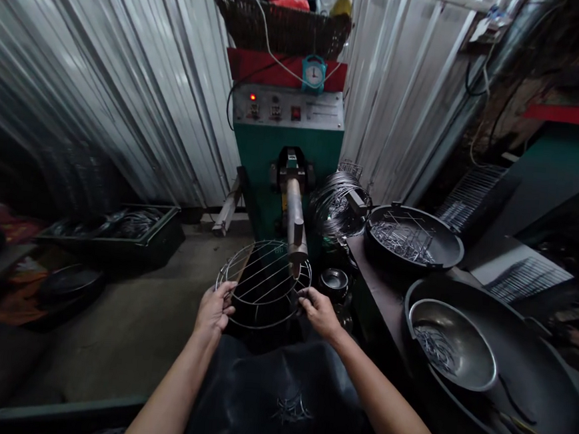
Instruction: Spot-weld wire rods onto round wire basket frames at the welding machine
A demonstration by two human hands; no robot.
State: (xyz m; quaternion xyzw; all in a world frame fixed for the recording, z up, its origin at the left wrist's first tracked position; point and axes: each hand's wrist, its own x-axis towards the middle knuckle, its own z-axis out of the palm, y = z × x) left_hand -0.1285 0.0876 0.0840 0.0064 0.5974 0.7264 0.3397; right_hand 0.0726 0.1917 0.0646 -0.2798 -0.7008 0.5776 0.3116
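Note:
A round wire rack (pixel 259 275) with parallel bars and two rings is held out level in front of me. My left hand (pixel 215 307) pinches its left rim, and the fingertips of my right hand (pixel 318 309) close on its right rim. Whether the right fingers also hold a small wire piece is too dark to tell. Just above the rack's right side is the metal electrode arm (pixel 295 217) of a green spot welder (pixel 255 147); I cannot tell whether its tip touches the wire. On the dark apron over my lap lies a small pile of bent wire pieces (pixel 293 408).
At right, a black pan (pixel 394 214) holds wire parts, and a large pan (pixel 533 370) contains a metal bowl (pixel 478 335) of bent wires. Wire rings (pixel 338 204) hang beside the welder. A bin (pixel 168 224) of wire parts stands at left. A teal clock (pixel 313 74) sits above the panel.

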